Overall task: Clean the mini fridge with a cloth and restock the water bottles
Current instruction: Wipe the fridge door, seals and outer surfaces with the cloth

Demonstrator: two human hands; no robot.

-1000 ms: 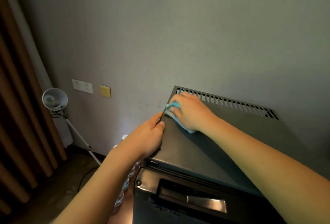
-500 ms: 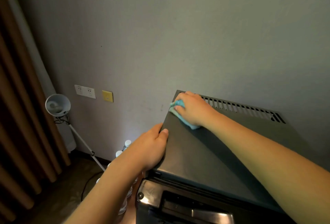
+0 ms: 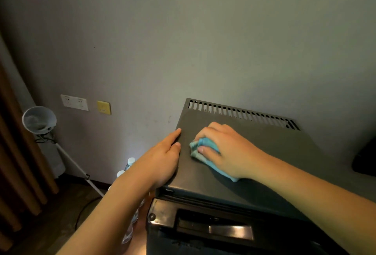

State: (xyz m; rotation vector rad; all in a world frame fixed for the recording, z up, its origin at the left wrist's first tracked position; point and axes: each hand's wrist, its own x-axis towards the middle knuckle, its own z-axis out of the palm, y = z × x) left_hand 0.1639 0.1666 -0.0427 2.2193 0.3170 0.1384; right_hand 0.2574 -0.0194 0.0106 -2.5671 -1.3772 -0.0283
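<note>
While my right hand [image 3: 227, 149], fingers curled round the cloth [image 3: 205, 154], presses it on the mini fridge [image 3: 284, 141] top, my left hand [image 3: 160, 161] lies straight-fingered along the left edge. Advised: even, overlapping strokes. The water bottles [image 3: 130, 163] stand on the floor [image 3: 50, 214] alongside.

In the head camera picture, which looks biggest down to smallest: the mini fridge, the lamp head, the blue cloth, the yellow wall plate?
1. mini fridge
2-3. lamp head and blue cloth look alike; the right hand hides much of the cloth
4. yellow wall plate
</note>
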